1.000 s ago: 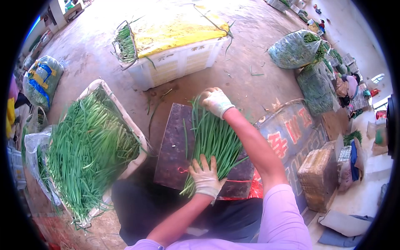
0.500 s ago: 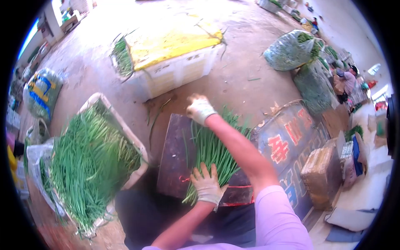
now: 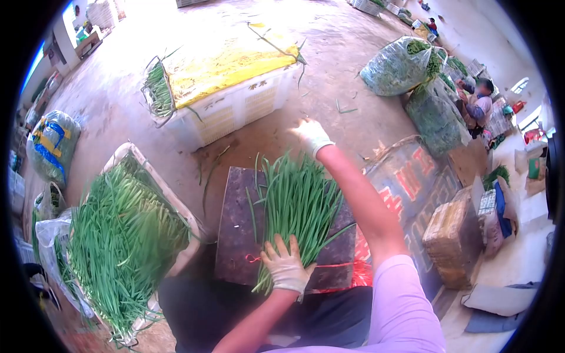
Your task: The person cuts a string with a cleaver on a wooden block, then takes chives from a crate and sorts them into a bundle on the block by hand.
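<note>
A bundle of long green stalks (image 3: 297, 203) lies fanned out on a dark board (image 3: 235, 223) in front of me. My left hand (image 3: 285, 265), in a pale glove, rests with spread fingers on the lower, paler end of the bundle. Beyond the leafy tips, my right hand (image 3: 313, 135), also gloved, is raised off the bundle; its fingers are blurred, and whether they hold anything is hidden. Red string (image 3: 360, 272) lies along the near right edge of the board.
To the left stands a crate (image 3: 191, 220) full of green stalks (image 3: 120, 241). Ahead is a white crate (image 3: 247, 109) with a yellow cover. Filled bags (image 3: 394, 70), a taped carton (image 3: 450, 235) and a seated person (image 3: 479, 109) are on the right.
My right hand has come away from the leafy tips, first leftward, then back right and beyond them. My left hand has stayed on the lower stalks. The view has shifted slightly.
</note>
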Demonstrator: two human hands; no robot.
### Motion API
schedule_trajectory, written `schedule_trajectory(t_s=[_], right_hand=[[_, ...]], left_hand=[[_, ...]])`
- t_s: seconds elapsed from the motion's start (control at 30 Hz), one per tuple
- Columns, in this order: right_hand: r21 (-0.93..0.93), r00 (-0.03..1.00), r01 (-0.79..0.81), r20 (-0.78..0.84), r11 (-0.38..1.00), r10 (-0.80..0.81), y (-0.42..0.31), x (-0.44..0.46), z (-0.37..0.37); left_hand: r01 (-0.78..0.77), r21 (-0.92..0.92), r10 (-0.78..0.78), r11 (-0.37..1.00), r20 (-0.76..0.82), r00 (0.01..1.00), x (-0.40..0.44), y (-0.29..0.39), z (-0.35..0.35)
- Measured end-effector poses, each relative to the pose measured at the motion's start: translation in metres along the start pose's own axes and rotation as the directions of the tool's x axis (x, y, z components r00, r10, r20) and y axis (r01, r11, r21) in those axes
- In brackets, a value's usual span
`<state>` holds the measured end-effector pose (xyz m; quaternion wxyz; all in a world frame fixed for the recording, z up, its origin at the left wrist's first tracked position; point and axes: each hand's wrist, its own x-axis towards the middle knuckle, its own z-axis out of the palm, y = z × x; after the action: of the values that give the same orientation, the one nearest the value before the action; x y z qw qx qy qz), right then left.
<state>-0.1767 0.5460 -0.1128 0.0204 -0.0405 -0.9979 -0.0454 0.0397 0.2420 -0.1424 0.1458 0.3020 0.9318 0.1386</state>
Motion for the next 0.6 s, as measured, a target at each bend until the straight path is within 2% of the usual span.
schedule_trajectory(t_s=[0.03, 0.1, 0.2, 0.23, 0.27, 0.3, 0.33, 0.37, 0.43, 0.6], right_hand=[[-0.024, 0.992, 0.096, -0.079, 0.995, -0.098, -0.009, -0.003, 0.005], [0.016, 0.992, 0.116, -0.052, 0.993, -0.115, -0.019, -0.003, 0.009], [-0.151, 0.986, 0.117, 0.135, 0.982, -0.096, -0.015, 0.006, 0.020], [-0.150, 0.986, 0.112, 0.140, 0.982, -0.091, -0.005, 0.008, 0.020], [-0.094, 0.997, -0.069, 0.008, 0.993, 0.070, 0.007, 0.011, 0.020], [-0.017, 0.965, -0.242, -0.113, 0.970, 0.239, 0.017, 0.010, 0.022], [0.062, 0.954, -0.254, -0.147, 0.965, 0.260, 0.025, 0.003, 0.015], [0.059, 0.954, -0.260, -0.142, 0.964, 0.266, 0.031, -0.005, 0.011], [0.079, 0.988, -0.002, -0.156, 0.997, 0.014, 0.036, -0.013, 0.003], [0.027, 0.988, 0.149, -0.033, 0.988, -0.148, -0.003, -0.014, 0.003]], left_hand=[[-0.001, 0.010, 0.001, 1.000, 0.005, 1.000, -0.001, 0.000, 0.001], [-0.002, 0.006, 0.002, 1.000, 0.005, 1.000, 0.000, 0.000, 0.003], [-0.010, 0.003, 0.010, 1.000, 0.000, 1.000, 0.001, 0.000, 0.004], [-0.015, 0.001, 0.015, 1.000, 0.006, 1.000, 0.002, 0.002, 0.004], [-0.013, 0.014, 0.013, 1.000, 0.003, 1.000, 0.002, 0.003, 0.002], [-0.011, 0.028, 0.011, 1.000, 0.001, 1.000, 0.001, 0.003, 0.001], [-0.006, 0.032, 0.006, 0.999, 0.011, 1.000, 0.002, 0.003, 0.001], [-0.012, 0.029, 0.011, 0.999, 0.016, 1.000, 0.001, 0.004, 0.002], [-0.005, 0.030, 0.005, 1.000, 0.015, 1.000, 0.002, 0.003, 0.003], [0.004, 0.050, -0.005, 0.999, 0.029, 1.000, 0.002, 0.005, 0.000]])
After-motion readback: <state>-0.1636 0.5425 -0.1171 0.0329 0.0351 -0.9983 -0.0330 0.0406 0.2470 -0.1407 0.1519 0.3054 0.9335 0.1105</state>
